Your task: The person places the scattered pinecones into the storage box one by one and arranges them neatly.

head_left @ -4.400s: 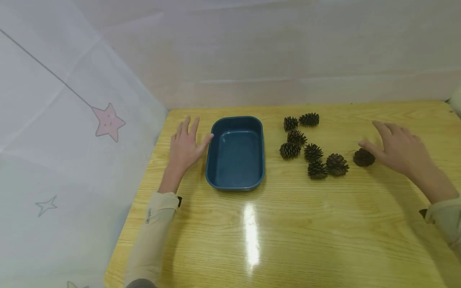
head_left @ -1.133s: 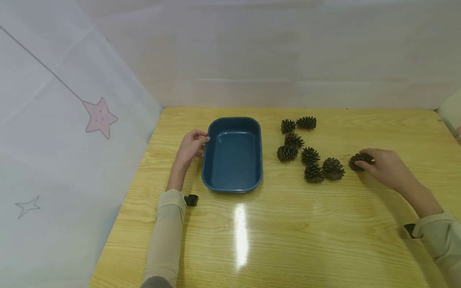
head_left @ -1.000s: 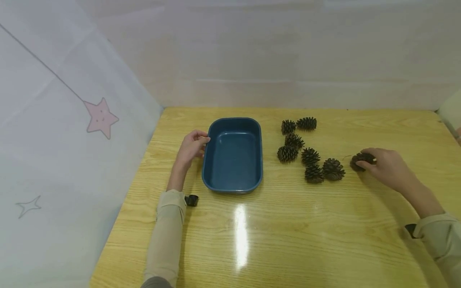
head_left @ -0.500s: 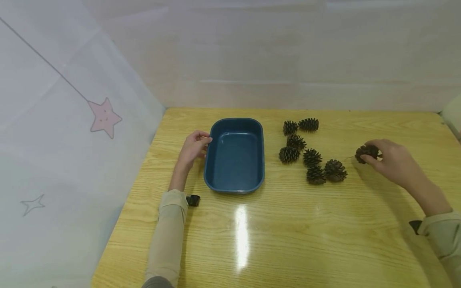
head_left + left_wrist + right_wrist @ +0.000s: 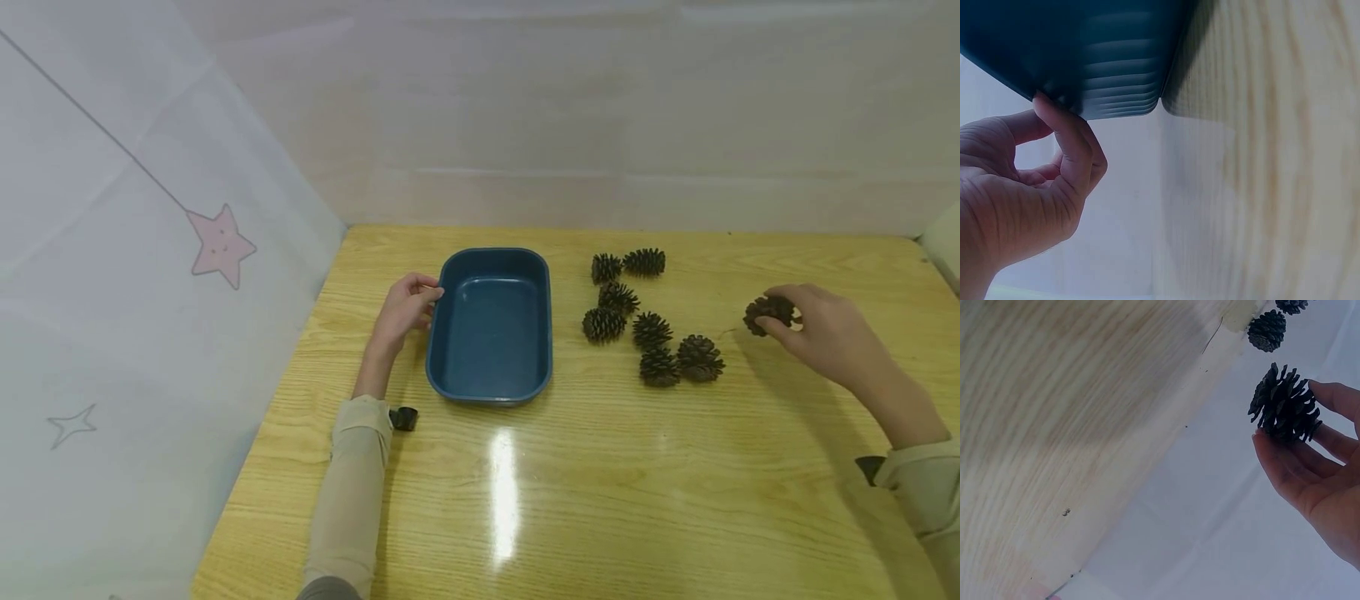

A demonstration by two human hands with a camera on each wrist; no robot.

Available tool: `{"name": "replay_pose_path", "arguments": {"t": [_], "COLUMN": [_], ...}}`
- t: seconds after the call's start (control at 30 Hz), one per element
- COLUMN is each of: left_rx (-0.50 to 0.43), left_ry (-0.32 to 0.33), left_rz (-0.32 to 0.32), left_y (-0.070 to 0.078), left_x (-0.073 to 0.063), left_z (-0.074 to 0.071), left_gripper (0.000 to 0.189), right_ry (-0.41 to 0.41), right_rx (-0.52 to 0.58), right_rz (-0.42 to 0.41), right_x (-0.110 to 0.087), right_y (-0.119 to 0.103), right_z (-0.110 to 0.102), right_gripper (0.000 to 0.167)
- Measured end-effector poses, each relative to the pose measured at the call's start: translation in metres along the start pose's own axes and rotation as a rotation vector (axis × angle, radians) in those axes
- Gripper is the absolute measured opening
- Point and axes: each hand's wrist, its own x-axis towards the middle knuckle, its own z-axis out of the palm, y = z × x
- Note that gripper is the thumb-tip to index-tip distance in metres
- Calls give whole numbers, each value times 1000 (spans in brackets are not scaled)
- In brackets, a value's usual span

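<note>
My left hand [image 5: 403, 315] pinches the left rim of a dark blue rectangular tub [image 5: 491, 346] that rests on the wooden table. In the left wrist view, the thumb and fingers of the left hand [image 5: 1041, 169] meet at the tub's edge [image 5: 1119, 59]. On the right, my right hand [image 5: 832, 337] holds a brown pine cone [image 5: 767, 315] just above the tabletop. The right wrist view has that pine cone [image 5: 1285, 406] between the thumb and fingers of the right hand [image 5: 1322, 462]. Nothing lies inside the tub.
Several more pine cones lie between the tub and my right hand, among them a pine cone [image 5: 700, 358] nearest that hand and a pine cone [image 5: 645, 262] at the back. The wooden table [image 5: 600, 492] ends at a pale cloth backdrop [image 5: 525, 117] behind and at the left.
My left hand came to the tub and took its rim. My right hand closed on the rightmost pine cone, then lifted it slightly off the table. The other pine cones stayed put.
</note>
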Motion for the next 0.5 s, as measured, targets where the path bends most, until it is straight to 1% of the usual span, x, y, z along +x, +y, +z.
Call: {"name": "replay_pose_path", "arguments": {"t": [0.3,0.4,0.5], "left_rx": [-9,-9,-6], "left_ry": [-5,-7,-8], "left_rz": [-1,-2,-3], "left_y": [-1,-1,-1], "left_x": [0,0,0], "left_z": [0,0,-1], "left_gripper": [34,34,34], "right_ry": [12,14,14], "right_rx": [-23,-7,8], "right_rz": [13,17,4], "right_x": [4,5,6], "right_y": [-3,-5,-5], "right_z": [-4,-6,-8], "right_gripper": [43,43,43]}}
